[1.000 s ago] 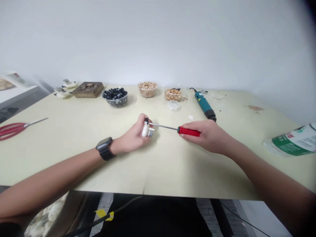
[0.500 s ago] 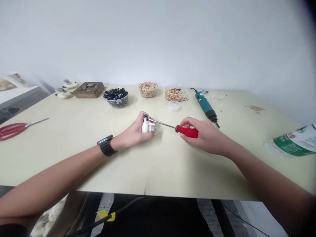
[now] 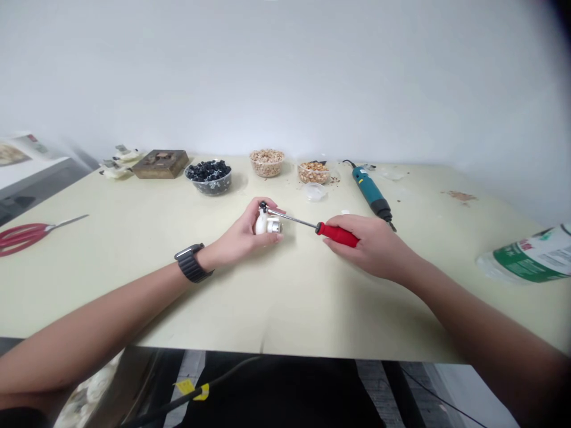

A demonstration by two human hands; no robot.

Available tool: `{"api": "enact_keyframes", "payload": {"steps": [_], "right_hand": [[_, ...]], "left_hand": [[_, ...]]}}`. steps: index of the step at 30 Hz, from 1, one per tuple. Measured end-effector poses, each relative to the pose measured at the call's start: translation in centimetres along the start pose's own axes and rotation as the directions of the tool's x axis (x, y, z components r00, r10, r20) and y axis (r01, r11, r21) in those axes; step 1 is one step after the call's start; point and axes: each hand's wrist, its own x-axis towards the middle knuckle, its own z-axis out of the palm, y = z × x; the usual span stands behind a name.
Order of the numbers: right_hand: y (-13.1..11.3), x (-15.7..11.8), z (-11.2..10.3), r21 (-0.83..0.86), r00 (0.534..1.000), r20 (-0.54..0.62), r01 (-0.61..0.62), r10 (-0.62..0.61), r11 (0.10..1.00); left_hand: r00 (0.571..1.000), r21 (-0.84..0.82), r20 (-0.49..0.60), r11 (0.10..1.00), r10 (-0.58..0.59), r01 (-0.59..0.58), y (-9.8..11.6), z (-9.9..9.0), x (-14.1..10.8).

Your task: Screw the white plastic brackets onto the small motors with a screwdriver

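Observation:
Gripped in my left hand (image 3: 243, 235) is a small white plastic part (image 3: 262, 223) with a silvery cylinder on its right side and a black piece at its top. My right hand (image 3: 372, 244) is closed around the red handle of a screwdriver (image 3: 338, 234). Its metal shaft slants up and left, and the tip meets the white part beside the black piece. Fingers partly hide the white part, so the exact contact of the tip is hard to make out. Both hands are just above the table (image 3: 285, 297).
Along the back stand tubs of black pieces (image 3: 208, 177), beige pieces (image 3: 266, 163) and orange-brown pieces (image 3: 313, 172), with a brown box (image 3: 160, 164). A teal electric screwdriver (image 3: 371, 193) lies to the right, near a bottle (image 3: 530, 258). Red scissors (image 3: 27, 236) lie left.
My left hand has turned the white part slightly, and its silvery cylinder shows more. The fingers of my right hand have closed further round the red handle. The screwdriver has shifted slightly.

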Motion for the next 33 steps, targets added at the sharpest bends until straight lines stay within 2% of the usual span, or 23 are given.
{"api": "enact_keyframes", "payload": {"steps": [9, 16, 19, 25, 33], "right_hand": [[-0.29, -0.05, -0.27, -0.005, 0.997, 0.046, -0.063, 0.063, 0.998], [-0.34, 0.09, -0.26, -0.033, 0.997, 0.045, -0.065, 0.066, 0.997], [-0.55, 0.07, -0.29, -0.045, 0.998, 0.031, -0.059, 0.060, 0.997], [-0.55, -0.16, -0.65, -0.024, 0.995, -0.050, -0.085, 0.084, 0.996], [-0.37, -0.11, -0.31, -0.023, 0.997, -0.030, -0.067, 0.067, 0.997]], "left_hand": [[0.988, 0.100, -0.115, 0.989, -0.100, 0.111, 0.07, 0.18, -0.11], [0.992, 0.154, -0.120, 0.988, 0.035, -0.016, -0.23, -0.18, 0.02], [0.993, 0.112, -0.115, 0.994, 0.030, -0.017, -0.23, -0.16, 0.02], [0.989, -0.073, -0.144, 0.997, -0.040, 0.030, -0.24, 0.20, 0.00], [0.987, -0.065, -0.155, 0.998, -0.027, 0.017, -0.25, 0.35, -0.15]]}}
